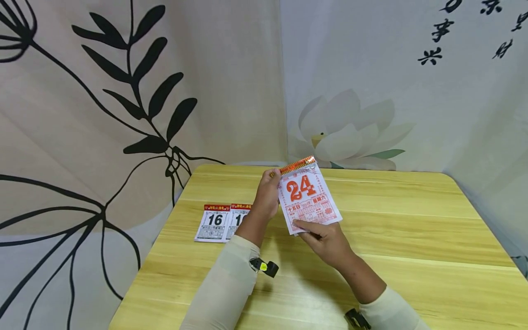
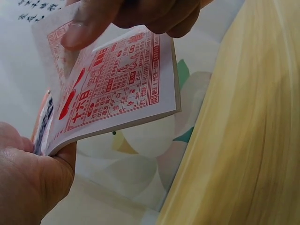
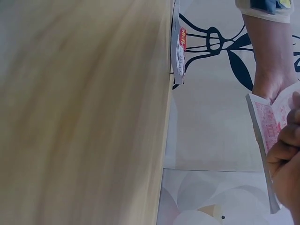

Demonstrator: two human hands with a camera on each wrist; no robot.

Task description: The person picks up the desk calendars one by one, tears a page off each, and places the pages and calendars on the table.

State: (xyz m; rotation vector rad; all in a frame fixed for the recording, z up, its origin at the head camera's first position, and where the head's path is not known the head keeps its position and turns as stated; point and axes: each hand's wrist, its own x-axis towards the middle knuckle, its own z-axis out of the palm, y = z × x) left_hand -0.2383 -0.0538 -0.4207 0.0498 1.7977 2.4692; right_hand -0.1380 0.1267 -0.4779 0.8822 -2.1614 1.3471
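Observation:
A thick tear-off calendar (image 1: 311,199) is held up over the table, its top sheet showing a red 24. Along its upper edge runs an orange-red binding strip (image 1: 303,162). My left hand (image 1: 267,196) grips the calendar by its upper left corner, thumb on the front. At the lower edge, my right hand (image 1: 327,242) pinches the top sheet, thumb over the print. The left wrist view shows that lifted sheet (image 2: 50,35) bent away from the pad, with another red-printed page (image 2: 124,84) exposed beneath. The right wrist view shows the pad's edge beside the right hand (image 3: 287,159).
Two smaller calendars with red headers lie side by side on the wooden table (image 1: 412,229), left of the hands. One calendar (image 1: 212,224) reads 16; the other calendar (image 1: 236,220) is partly covered by the left forearm. Behind hangs a printed cloth backdrop (image 1: 231,82).

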